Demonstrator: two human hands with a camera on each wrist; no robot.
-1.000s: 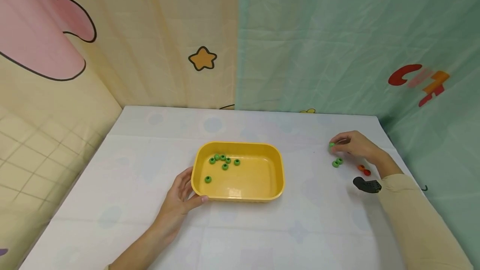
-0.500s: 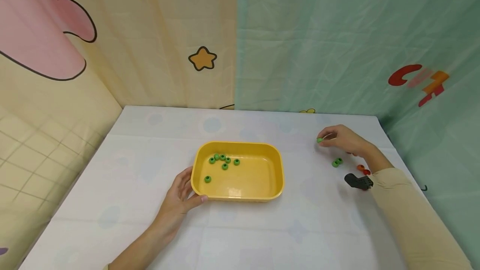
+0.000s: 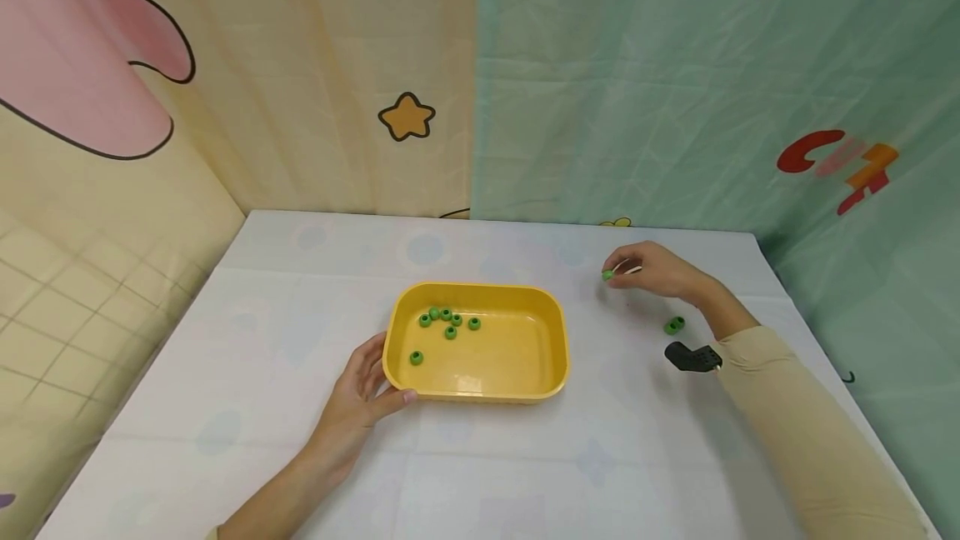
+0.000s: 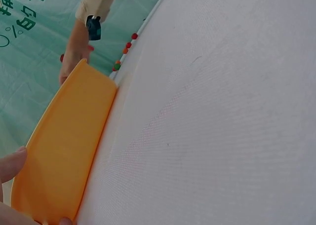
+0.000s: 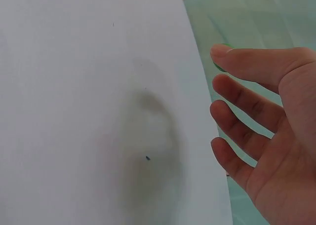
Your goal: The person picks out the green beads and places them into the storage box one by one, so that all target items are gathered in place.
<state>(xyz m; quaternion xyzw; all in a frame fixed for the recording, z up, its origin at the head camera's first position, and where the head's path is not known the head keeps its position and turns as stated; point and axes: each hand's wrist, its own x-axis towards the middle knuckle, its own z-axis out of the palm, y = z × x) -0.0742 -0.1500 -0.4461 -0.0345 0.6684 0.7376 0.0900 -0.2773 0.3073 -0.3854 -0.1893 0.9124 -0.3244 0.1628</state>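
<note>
White worktop (image 3: 525, 457) is stretching out before cartoon-printed curtains. Over on the left, the left hand (image 3: 358, 394) is gripping the yellow tray (image 3: 525, 390) by its near corner, green beads (image 3: 447, 322) sitting inside. Moving right, the right hand (image 3: 660, 272) is pinching one green bead (image 3: 607, 275) above the worktop, right of the tray, two more beads (image 3: 673, 325) lying nearby.

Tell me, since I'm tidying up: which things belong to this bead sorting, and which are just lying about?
In use: green bead pinched by right hand; yellow tray held by left hand; green beads in tray; two green beads on table.
Lying about: patterned backdrop.
</note>
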